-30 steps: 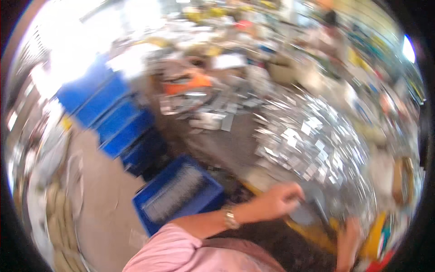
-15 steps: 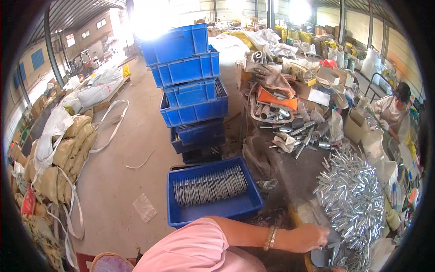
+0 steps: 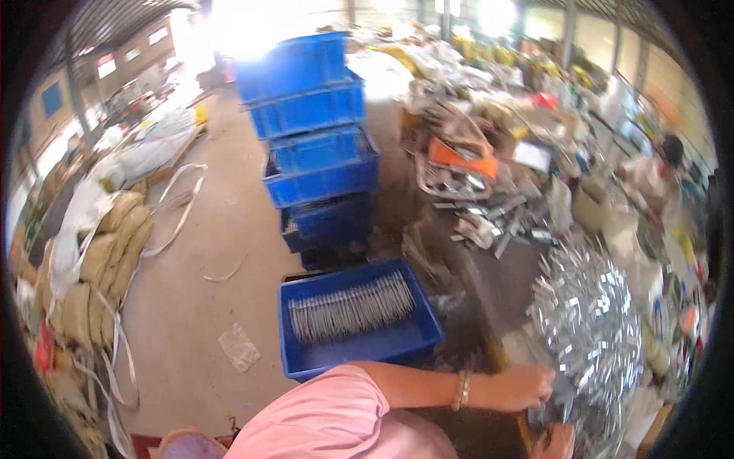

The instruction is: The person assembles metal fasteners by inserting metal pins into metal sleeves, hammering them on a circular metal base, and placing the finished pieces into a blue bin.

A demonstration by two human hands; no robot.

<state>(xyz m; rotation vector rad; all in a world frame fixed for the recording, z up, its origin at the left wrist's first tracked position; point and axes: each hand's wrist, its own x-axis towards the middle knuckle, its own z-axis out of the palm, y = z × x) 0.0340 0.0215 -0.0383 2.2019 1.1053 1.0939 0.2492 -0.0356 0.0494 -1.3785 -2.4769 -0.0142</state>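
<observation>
So we're bringing our right hand (image 3: 555,442) up near our left hand (image 3: 526,386) beside the metal pile (image 3: 592,329), getting both involved, can't tell either grip's state tbh.

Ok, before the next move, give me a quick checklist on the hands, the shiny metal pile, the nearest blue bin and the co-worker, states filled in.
1. Left hand wholly in view: ok.
2. Right hand and its wrist wholly in view: not ok, the lower edge cuts them off.
3. What either hand grips: cannot tell, too blurred.
4. Metal pile close to the hands: ok, just to their right.
5. Blue bin with bare space: ok, beside the row of thin metal pieces.
6. Co-worker apart from both hands: ok, beyond the pile.
</observation>
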